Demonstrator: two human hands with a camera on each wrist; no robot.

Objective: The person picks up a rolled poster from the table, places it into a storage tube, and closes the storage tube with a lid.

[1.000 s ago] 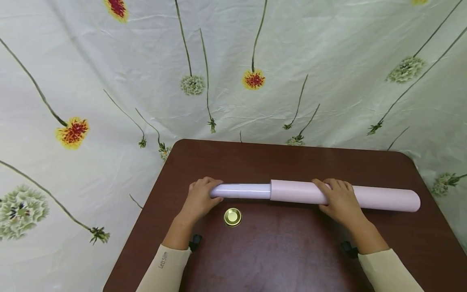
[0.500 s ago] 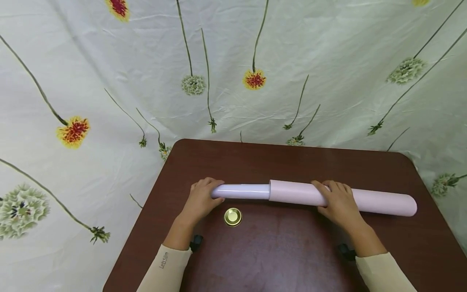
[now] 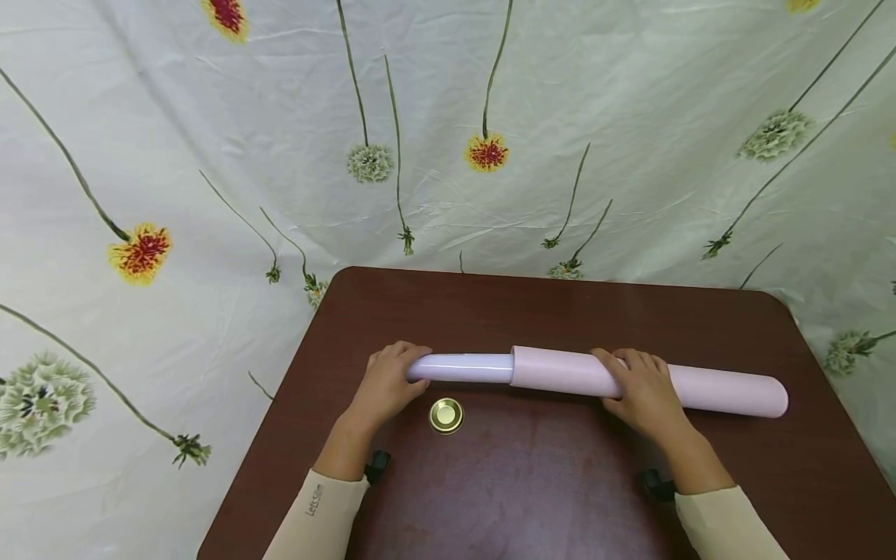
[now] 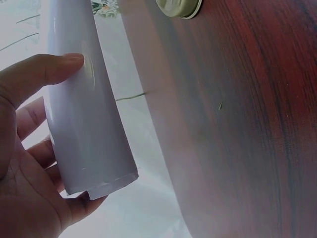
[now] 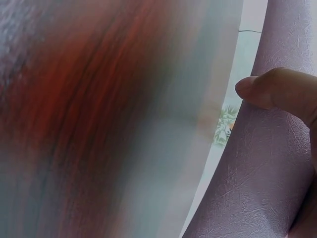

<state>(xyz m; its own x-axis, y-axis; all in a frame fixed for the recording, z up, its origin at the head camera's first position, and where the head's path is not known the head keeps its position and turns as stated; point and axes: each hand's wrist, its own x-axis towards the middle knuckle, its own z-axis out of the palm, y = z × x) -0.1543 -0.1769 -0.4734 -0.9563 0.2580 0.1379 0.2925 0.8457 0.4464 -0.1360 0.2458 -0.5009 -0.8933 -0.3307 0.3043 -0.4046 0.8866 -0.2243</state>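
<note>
My left hand (image 3: 387, 383) grips the free end of a glossy white rolled sheet (image 3: 462, 368). In the left wrist view the roll (image 4: 84, 114) shows overlapping layers at its end, with the thumb on one side and the fingers round the other. The sheet's other end runs into a pink cardboard-like tube (image 3: 560, 370) with a textured skin. My right hand (image 3: 645, 391) holds that tube near its middle, thumb and fingers on either side. In the right wrist view the tube (image 5: 267, 163) lies under the thumb. How far the roll reaches inside is hidden.
A round gold metal lid (image 3: 446, 416) lies on the dark brown table (image 3: 518, 482), just in front of the rolled sheet. A white curtain (image 3: 448, 93) printed with flowers hangs behind and to the left of the table.
My right hand and the pink tube have moved left, so a little less of the white roll shows. The tube's far right end also swung slightly nearer. My left hand barely shifted.
</note>
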